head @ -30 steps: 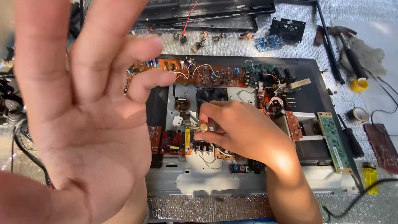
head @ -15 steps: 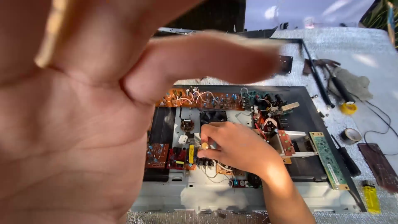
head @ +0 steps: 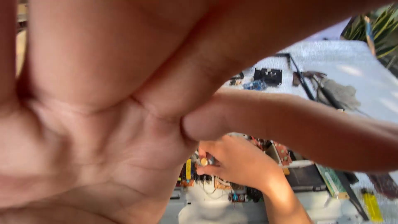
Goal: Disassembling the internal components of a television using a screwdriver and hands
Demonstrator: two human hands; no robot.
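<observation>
My left hand [head: 103, 124] is raised right up to the camera, palm facing me and fingers spread, holding nothing. It blocks most of the view, and its thumb [head: 298, 128] stretches across to the right. Below it, my right hand [head: 240, 164] rests on the opened device's circuit board [head: 281, 151], fingertips pinched on a small brass-coloured part [head: 203, 161]. A yellow component [head: 188, 169] stands just left of those fingers. Most of the board is hidden behind my left hand.
A narrow green board [head: 329, 180] lies at the device's right side, a yellow lighter-like object [head: 372, 205] beyond it. On the white table cover [head: 331, 54] at the back sit a black part [head: 267, 76] and dark hand tools [head: 331, 93]. Plant leaves [head: 381, 25] show top right.
My left hand has come steadily closer to the camera until it fills most of the view. My right hand has stayed on the same spot of the board.
</observation>
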